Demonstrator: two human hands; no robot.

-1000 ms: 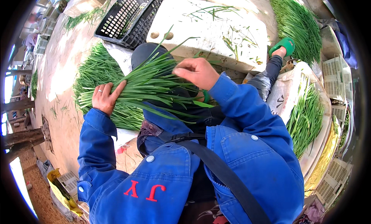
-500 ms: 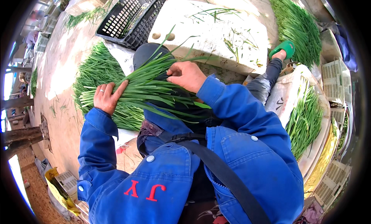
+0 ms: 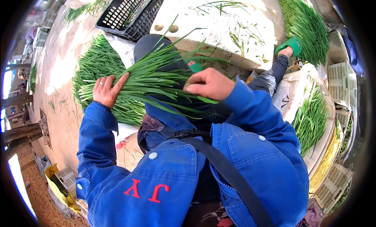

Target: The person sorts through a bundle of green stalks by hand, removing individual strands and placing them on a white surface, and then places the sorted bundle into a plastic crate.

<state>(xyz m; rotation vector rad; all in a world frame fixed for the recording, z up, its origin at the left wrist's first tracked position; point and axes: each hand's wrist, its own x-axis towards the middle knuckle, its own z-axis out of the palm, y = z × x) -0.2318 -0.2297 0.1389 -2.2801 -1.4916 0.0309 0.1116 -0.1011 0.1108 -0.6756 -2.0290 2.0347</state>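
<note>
My left hand [image 3: 105, 89], with a ring on one finger, is closed round a loose bunch of long green chives [image 3: 156, 76]. The pale stem ends stick out on its left, and the leaves fan out over my knees to the right. Just beyond the right side of the leaves is my right hand [image 3: 211, 84], fingers curled and thumb drawn in. Whatever it may pinch is hidden. Under and behind my left hand lies a large heap of chives [image 3: 96, 66].
A white foam block [image 3: 211, 27] with scattered leaf bits stands ahead, beside a black plastic crate [image 3: 131, 15]. More chives lie in a heap [image 3: 303, 29] at the far right and in a sack [image 3: 311, 117] at my right. Pale crates [image 3: 338, 82] line the right edge.
My right hand has moved right and slightly down, away from the leaves. My left hand keeps its hold on the chives, almost unmoved. A second green slipper now shows beyond the bunch.
</note>
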